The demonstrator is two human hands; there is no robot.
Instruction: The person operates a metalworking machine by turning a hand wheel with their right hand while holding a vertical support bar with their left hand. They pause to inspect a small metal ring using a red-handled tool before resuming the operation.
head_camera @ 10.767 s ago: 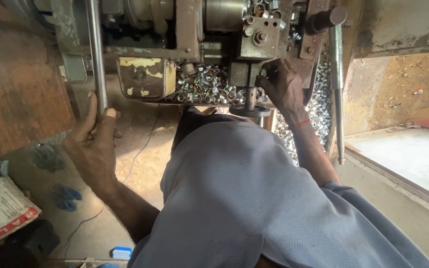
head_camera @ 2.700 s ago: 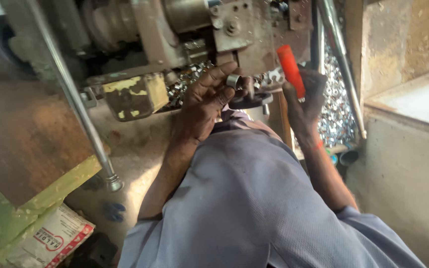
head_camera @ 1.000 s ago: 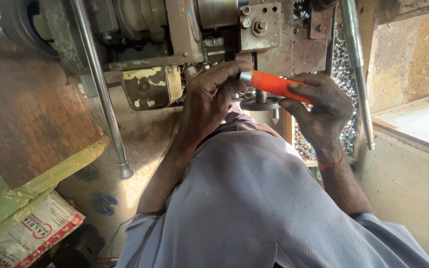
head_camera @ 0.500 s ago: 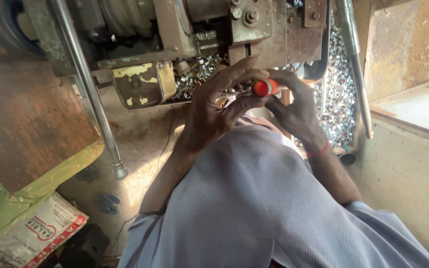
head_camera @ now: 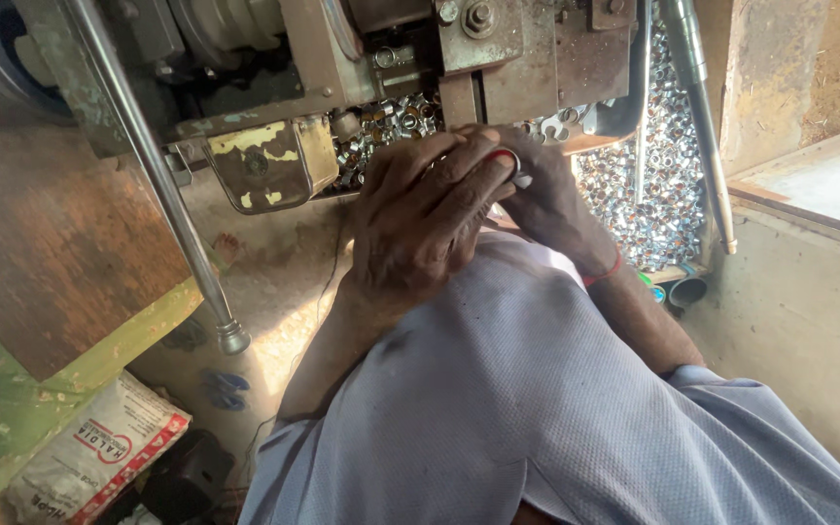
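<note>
Head view. Left hand (head_camera: 420, 219) lies at centre frame, fingers (head_camera: 464, 170) curled closed over a red-handled tool (head_camera: 509, 160), of which only a small red end shows at 1 o'clock of the hand. Right hand (head_camera: 551, 199) sits touching the left at its 3 o'clock; whether its fingers grip the tool cannot be told. Machine (head_camera: 381, 58) stands at 12 o'clock. Pile of small metal rings (head_camera: 648, 185) lies at 2 o'clock. Long steel lever (head_camera: 153, 170) slants at 9 o'clock.
</note>
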